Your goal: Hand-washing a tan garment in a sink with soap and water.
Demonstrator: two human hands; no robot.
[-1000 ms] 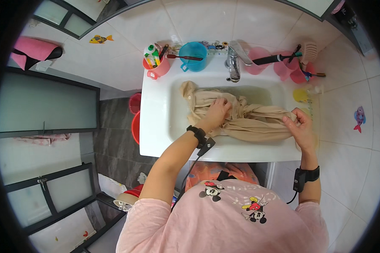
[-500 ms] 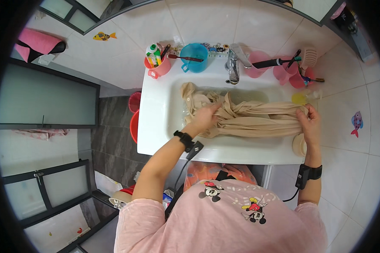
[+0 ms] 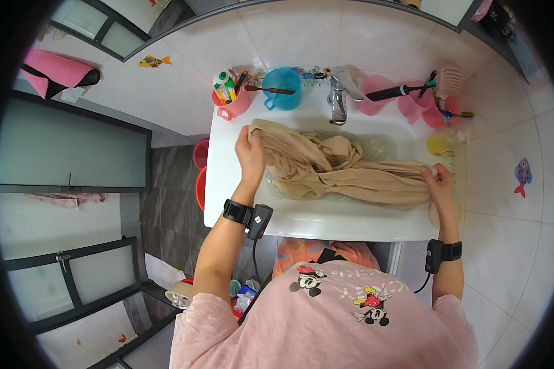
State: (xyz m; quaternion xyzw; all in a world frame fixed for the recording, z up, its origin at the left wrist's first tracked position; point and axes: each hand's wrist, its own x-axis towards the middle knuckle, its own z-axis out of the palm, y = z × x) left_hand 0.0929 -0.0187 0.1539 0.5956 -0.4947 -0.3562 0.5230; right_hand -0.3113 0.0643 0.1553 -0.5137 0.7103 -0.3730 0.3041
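Observation:
A wet beige cloth garment stretches across the white sink, its middle bunched and lying partly in soapy water. My left hand grips one end of it, raised at the sink's left rim. Closed on the other end at the right side is my right hand. Whether it is trousers or a shirt I cannot make out. Each wrist wears a black strap with a small box and a cable.
Behind the sink stand a chrome faucet, a blue cup with a toothbrush across it, and a pink cup of tubes. More pink cups hold brushes at the back right. A yellow bottle lies near the right rim.
My left hand has gone from the bunched middle to the left end of the garment, lifting it out leftward over the rim. My right hand keeps its grip, slightly left and lower.

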